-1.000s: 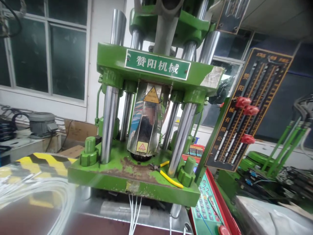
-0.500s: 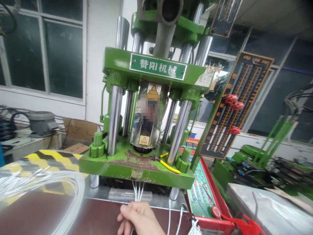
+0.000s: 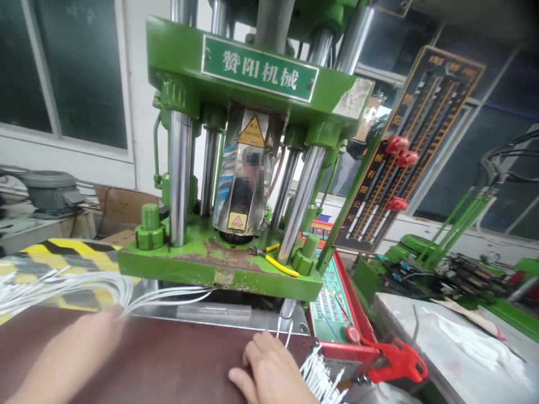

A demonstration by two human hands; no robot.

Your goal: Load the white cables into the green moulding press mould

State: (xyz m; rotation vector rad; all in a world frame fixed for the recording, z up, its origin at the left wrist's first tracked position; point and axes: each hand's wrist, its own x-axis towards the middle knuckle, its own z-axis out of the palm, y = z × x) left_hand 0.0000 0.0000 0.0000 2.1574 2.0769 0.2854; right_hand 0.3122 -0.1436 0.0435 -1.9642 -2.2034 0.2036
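Bright indoor light, dark windows, blurred and warped edges.

Head-height view, close, facing the press

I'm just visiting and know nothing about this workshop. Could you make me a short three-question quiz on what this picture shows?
1. True or false: the yellow-handled pliers lie on the green machine's base plate.
2. What does the left hand touch?
A. the red clamp handle
B. the bundle of thin white wires
C. the grey motor
3. Fill in: the right hand rests on the dark brown ____, beside a bunch of white wire ends.

Key: 1 true; 2 B; 3 tabletop.
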